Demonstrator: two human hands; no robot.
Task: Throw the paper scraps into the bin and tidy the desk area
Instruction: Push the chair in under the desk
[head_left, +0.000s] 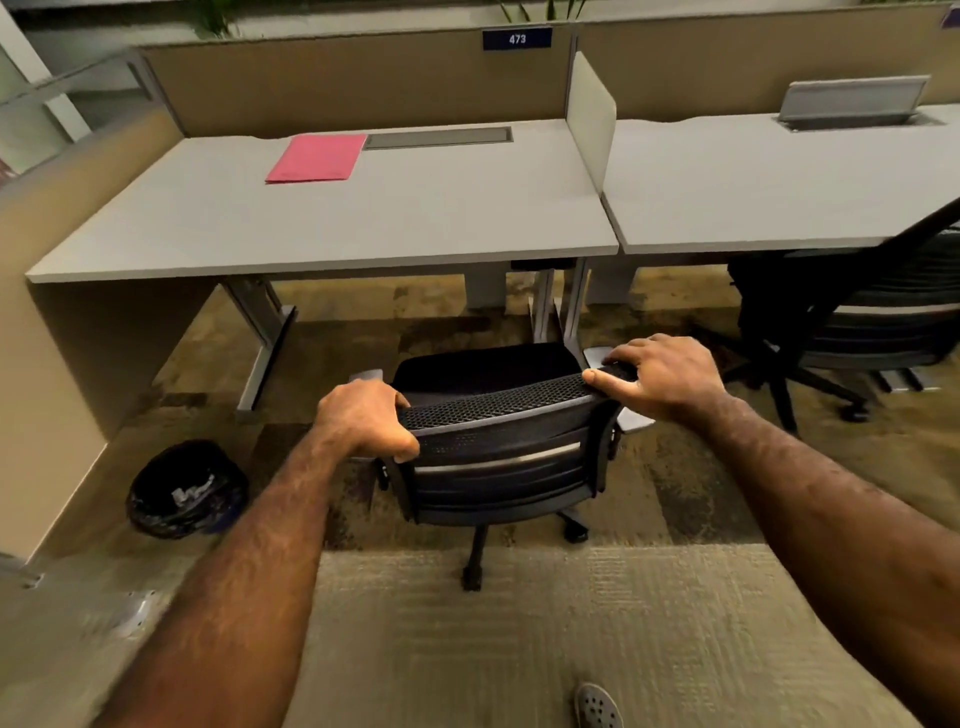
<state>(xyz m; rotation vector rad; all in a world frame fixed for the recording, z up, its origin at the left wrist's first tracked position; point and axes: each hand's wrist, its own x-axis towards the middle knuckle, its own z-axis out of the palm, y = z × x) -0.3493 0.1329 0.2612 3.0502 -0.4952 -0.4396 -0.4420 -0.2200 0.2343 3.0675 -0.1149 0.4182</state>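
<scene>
Floor: patterned tan carpet (519, 623) | Partitions: beige panels (363, 83), label "473" (517, 39) | Furniture: second black chair (862, 312), neighbouring grey desk (753, 182)

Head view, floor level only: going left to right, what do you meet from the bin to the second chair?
Bin → left hand on the chair back → right hand on the same back → second chair at the neighbouring desk.

Both hands grip the top edge of a black mesh office chair (498, 441), left hand (363, 421) at one corner, right hand (660, 376) at the other. It stands on carpet before the grey desk (332, 228), where a pink folder (317, 157) lies. A black-lined bin (184, 488) sits left on the floor.
</scene>
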